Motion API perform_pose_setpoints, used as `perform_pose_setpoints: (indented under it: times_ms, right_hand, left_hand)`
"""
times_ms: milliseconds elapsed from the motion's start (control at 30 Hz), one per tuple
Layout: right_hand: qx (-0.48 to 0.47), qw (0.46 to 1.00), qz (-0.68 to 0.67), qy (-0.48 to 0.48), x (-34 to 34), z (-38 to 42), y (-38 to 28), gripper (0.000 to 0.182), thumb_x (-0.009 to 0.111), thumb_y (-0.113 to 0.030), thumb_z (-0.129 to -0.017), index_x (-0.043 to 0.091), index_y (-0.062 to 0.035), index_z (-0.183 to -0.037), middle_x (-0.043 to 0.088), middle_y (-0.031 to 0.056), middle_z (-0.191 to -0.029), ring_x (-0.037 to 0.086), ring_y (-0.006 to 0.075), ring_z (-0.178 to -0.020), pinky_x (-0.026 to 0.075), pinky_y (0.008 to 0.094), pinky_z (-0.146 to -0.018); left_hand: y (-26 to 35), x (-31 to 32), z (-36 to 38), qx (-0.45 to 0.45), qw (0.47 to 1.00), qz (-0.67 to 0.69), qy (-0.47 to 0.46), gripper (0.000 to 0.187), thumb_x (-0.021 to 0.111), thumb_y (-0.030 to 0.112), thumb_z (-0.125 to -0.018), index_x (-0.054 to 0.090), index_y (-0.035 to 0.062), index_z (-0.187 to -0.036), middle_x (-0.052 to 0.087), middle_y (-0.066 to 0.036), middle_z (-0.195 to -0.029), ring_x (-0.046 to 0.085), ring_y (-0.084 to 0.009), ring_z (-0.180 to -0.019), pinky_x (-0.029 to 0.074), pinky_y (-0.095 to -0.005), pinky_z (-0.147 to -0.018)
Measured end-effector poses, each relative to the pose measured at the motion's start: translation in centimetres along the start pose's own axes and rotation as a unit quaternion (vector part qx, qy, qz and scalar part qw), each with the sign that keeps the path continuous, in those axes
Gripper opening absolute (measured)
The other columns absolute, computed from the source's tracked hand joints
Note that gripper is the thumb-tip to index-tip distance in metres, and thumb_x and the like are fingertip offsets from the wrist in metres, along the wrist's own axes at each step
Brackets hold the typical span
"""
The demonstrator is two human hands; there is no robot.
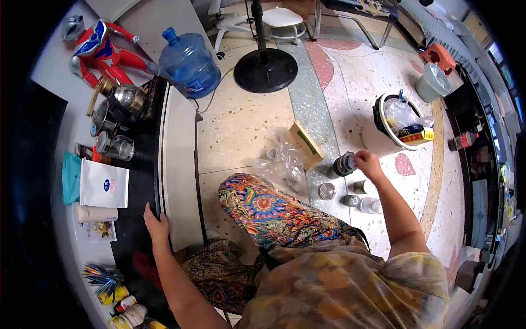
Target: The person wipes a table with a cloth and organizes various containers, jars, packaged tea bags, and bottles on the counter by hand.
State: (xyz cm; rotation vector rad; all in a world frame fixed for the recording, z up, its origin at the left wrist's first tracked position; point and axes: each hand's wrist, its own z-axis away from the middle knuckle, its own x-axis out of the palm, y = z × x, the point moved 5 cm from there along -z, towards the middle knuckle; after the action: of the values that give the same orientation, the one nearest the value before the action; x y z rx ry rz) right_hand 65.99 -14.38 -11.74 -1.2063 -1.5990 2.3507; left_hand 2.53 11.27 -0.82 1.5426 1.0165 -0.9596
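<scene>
One dark jar (344,164) at the tip of the right grip (369,164), hold on it unclear

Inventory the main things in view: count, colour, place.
Dark container: 1, black, centre-right
Small containers: about 4, clear or pale, floor
Box: 1, tan, floor
Plastic bag: 1, clear, floor
Bin: 1, white, floor
Round base: 1, black, floor
Water jug: 1, blue, upper left
Toy figure: 1, mostly red, left
Tabletop: 1, black, left
Kettle: 1, silvery, tabletop
Pouches: 2, white, teal, left
Left hand: 1, bare, tabletop edge
Right hand: 1, bare, dark container
</scene>
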Motion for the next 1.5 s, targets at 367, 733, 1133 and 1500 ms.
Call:
perform_pose_setpoints:
  times_ms: [367, 733, 1133, 1500]
  right_hand:
    - [0.071, 0.971, 0.193, -0.12, 14.4, -5.4, 0.9, 0.038, 0.053, -0.025, -0.077, 0.05, -0.0048, -0.109, 0.056, 0.0254, -0.103, 0.055, 0.0387, -0.096, 0.044, 0.0418, -0.084]
    - [0.14, 0.972, 0.183, 0.041, 15.5, -10.3, 5.2, 0.027, 0.053, -0.025, -0.073, 0.065, -0.0045, -0.085, 0.062, 0.0214, -0.084, 0.06, 0.0363, -0.085, 0.047, 0.0423, -0.074]
    - [-0.123, 0.94, 0.316, 0.034, 3.7, -12.9, -14.2, 0.021, 0.045, -0.021, -0.081, 0.06, -0.0102, -0.09, 0.062, 0.0188, -0.082, 0.059, 0.0373, -0.08, 0.047, 0.0444, -0.069]
    - [-0.475, 0.851, 0.223, 0.016, 4.6, 0.3, -43.0, 0.014, 0.051, -0.012, -0.076, 0.058, -0.0085, -0.088, 0.06, 0.0152, -0.085, 0.058, 0.0353, -0.077, 0.045, 0.0406, -0.065]
  left_hand:
    - [5.4, -3.9, 6.2, 0.022, 0.999, 0.016, -0.032, 0.036, 0.054, 0.005, -0.078, 0.047, -0.0031, -0.113, 0.046, -0.021, -0.117, 0.042, -0.0353, -0.111, 0.031, -0.038, -0.096]
    - [7.2, -8.1, 13.6, -0.053, 0.998, 0.04, -0.009, 0.031, 0.054, 0.006, -0.08, 0.052, -0.0014, -0.11, 0.047, -0.02, -0.117, 0.044, -0.0332, -0.111, 0.032, -0.0355, -0.096]
    - [7.6, -9.1, 11.2, -0.011, 0.994, 0.088, 0.056, 0.027, 0.053, 0.004, -0.08, 0.054, -0.0024, -0.105, 0.052, -0.02, -0.11, 0.049, -0.0331, -0.105, 0.036, -0.0355, -0.092]
    - [12.8, -6.0, 4.8, 0.036, 0.943, 0.33, 0.017, 0.047, 0.059, 0.01, -0.081, 0.041, 0.0011, -0.124, 0.048, -0.014, -0.12, 0.049, -0.0233, -0.108, 0.039, -0.0329, -0.092]
